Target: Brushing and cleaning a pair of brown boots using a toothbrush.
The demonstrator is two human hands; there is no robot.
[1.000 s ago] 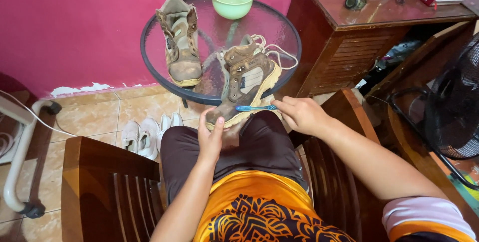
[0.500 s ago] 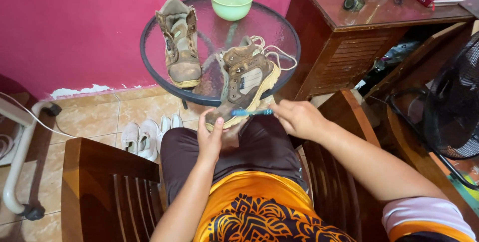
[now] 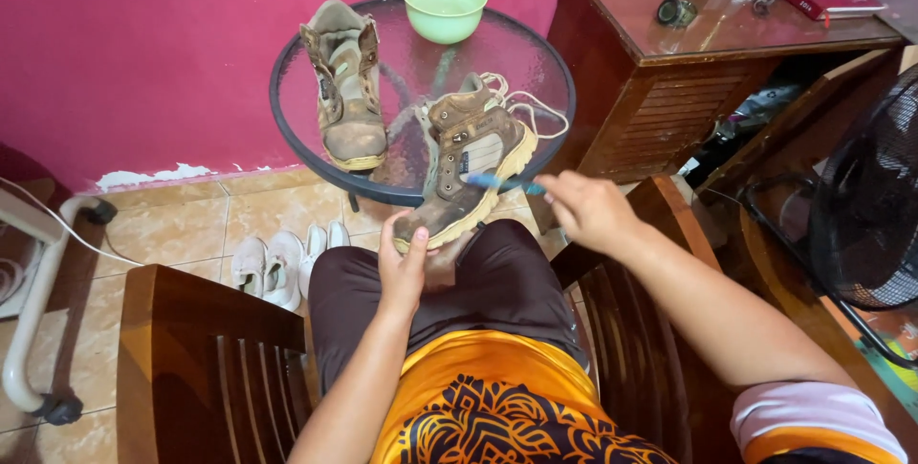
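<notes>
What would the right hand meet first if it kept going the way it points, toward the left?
Probably the brown boot: the right hand points a blue toothbrush at its side, brush end already on or just off it; depth is unclear.

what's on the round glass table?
On the table: one upright brown boot and a green bowl. The held boot, in the left hand, covers the near edge, brush against it. Bowl contents unclear.

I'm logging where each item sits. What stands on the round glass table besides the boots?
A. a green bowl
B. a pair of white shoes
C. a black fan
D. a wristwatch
A: the green bowl stands at the far edge of the round glass table, behind the upright boot.
</notes>
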